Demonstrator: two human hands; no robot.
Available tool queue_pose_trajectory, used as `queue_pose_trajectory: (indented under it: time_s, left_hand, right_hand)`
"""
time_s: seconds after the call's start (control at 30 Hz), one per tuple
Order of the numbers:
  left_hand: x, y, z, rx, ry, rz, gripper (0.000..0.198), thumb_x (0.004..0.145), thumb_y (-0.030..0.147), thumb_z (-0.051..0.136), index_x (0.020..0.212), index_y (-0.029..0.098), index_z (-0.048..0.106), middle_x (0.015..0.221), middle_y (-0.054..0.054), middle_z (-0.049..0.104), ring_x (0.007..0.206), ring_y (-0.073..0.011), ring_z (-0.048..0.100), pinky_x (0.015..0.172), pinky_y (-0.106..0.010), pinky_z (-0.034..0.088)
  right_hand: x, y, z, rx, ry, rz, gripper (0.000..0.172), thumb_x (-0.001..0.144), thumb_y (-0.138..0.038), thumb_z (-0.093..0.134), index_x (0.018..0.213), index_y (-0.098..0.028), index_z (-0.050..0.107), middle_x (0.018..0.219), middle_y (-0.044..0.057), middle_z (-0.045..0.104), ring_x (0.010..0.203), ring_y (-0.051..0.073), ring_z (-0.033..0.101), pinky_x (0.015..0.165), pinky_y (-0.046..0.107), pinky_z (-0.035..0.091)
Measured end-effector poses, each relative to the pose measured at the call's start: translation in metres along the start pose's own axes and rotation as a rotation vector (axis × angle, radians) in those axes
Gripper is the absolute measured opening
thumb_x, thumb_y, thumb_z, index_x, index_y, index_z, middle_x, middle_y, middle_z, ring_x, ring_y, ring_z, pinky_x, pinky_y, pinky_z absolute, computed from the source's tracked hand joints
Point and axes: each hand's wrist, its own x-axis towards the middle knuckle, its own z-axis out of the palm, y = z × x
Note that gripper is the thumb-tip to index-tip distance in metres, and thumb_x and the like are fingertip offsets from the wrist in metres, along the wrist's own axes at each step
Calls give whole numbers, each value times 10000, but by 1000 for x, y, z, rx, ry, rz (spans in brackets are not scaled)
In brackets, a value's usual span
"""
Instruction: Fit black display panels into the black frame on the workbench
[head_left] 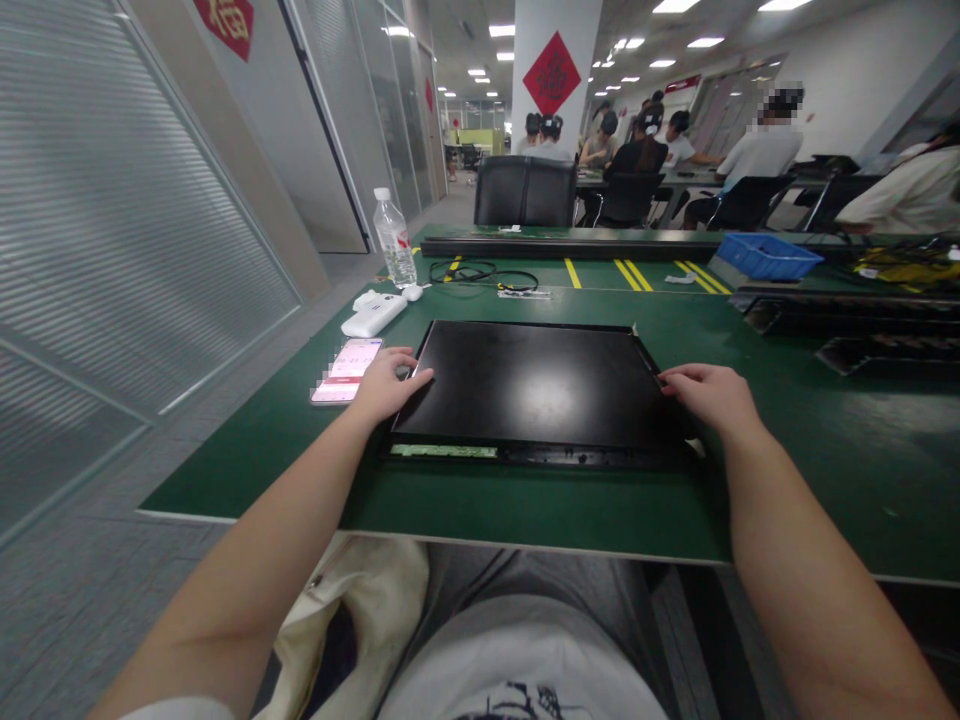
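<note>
A black flat display panel [525,385] lies on the green table in front of me, its dark surface facing up and reflecting a light. Along its near edge runs a strip with a green circuit board [442,451]. My left hand [388,382] grips the panel's left edge, thumb on the top face and fingers at the side. At the opposite edge, my right hand [709,393] pinches the side between thumb and fingers; some of its fingertips are hidden. Just left of my left hand lies a phone [346,372] with a lit screen.
Behind the phone are a white device [373,315] and a water bottle [394,240]. A black cable [480,272] lies farther back. At right are a blue tray [769,258] and dark metal profiles [817,315]. Several people sit at tables beyond a black chair [525,192].
</note>
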Motion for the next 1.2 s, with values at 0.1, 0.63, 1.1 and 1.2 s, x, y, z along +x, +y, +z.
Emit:
queue_pose_trajectory:
  time_s: [0.1, 0.63, 1.1, 1.2]
  left_hand:
    - [1, -2, 2, 26, -9, -5, 425, 772, 644, 741, 825, 222, 734, 1337, -152, 688, 1298, -380, 602, 1161, -505, 460]
    - [1, -3, 4, 56, -27, 5, 404, 754, 624, 746, 843, 232, 788, 1306, -144, 710, 1255, -389, 634, 1143, -500, 486]
    - [2, -2, 3, 63, -42, 16, 386, 755, 607, 756, 790, 223, 772, 1319, -162, 686, 1288, -397, 611, 1168, -505, 461]
    - [2, -3, 3, 69, -40, 15, 410, 744, 632, 758, 794, 225, 778, 1311, -153, 688, 1290, -392, 610, 1163, -493, 469]
  right_hand:
    - [0, -1, 0, 31, -14, 16, 278, 748, -355, 615, 888, -244, 828, 796, 56, 788, 840, 288, 732, 820, 420, 552]
    - [4, 7, 3, 105, -20, 45, 255, 757, -347, 638, 895, -246, 829, 806, 56, 787, 853, 279, 732, 848, 415, 563]
    - [5, 8, 4, 100, -12, 31, 247, 758, -360, 640, 882, -244, 819, 798, 62, 787, 838, 285, 738, 852, 430, 561]
    - [6, 10, 4, 103, -13, 31, 239, 756, -364, 646, 879, -253, 819, 800, 61, 788, 858, 294, 742, 858, 439, 565]
